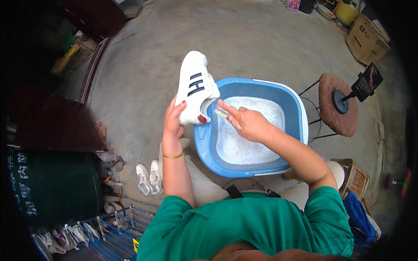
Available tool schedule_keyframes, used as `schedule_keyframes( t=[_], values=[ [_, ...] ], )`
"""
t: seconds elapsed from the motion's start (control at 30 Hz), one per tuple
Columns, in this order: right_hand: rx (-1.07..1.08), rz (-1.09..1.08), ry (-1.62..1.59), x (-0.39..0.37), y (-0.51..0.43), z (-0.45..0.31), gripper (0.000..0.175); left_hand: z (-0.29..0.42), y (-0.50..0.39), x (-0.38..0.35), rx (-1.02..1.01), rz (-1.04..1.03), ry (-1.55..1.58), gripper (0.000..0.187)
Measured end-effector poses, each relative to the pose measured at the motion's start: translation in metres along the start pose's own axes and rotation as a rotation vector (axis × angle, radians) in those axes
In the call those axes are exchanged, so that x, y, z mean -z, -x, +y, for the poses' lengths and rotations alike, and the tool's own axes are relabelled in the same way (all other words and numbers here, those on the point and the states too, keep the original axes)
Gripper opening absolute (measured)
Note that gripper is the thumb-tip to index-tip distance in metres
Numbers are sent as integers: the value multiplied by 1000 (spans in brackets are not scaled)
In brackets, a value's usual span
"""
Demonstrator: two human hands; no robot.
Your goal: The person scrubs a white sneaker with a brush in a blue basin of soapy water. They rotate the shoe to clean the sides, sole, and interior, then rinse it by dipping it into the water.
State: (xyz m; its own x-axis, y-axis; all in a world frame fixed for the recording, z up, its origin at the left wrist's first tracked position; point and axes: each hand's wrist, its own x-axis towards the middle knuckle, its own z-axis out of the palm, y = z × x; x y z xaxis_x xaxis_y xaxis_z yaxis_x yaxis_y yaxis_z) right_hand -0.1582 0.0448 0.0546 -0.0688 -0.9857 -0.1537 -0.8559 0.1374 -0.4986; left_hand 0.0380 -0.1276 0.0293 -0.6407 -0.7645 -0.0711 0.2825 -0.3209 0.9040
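Observation:
My left hand [174, 117] grips a white sneaker [192, 88] with dark stripes and a red patch at its heel. The shoe is tilted, toe away from me, beyond the left rim of a blue plastic basin [203, 153]. Over the basin, my right hand [246, 122] holds a small scrubbing brush [222, 112] with pale bristles, just right of the shoe's heel and apart from it. Wet-looking suds cling to my right fingers. Whitish, foamy water [249, 148] covers the basin's floor.
A padded stool [326, 114] right of the basin bears a phone [367, 81] on a stand. Another pair of white shoes [149, 177] rests on the floor at left. A blue drying rack [114, 228] stands lower left, and a cardboard box [367, 39] upper right.

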Motion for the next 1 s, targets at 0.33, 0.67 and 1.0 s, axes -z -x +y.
schedule_keyframes(
  t=[0.33,0.67,1.0],
  values=[
    [-9,-45,46,-22,-50,-35,32,-12,4,-10,-29,94,-44,63],
    [13,109,134,1,-53,-17,28,-16,3,3,3,33,14,61],
    [58,145,87,-26,-44,-10,59,-26,3,5,13,69,55,58]
  ],
)
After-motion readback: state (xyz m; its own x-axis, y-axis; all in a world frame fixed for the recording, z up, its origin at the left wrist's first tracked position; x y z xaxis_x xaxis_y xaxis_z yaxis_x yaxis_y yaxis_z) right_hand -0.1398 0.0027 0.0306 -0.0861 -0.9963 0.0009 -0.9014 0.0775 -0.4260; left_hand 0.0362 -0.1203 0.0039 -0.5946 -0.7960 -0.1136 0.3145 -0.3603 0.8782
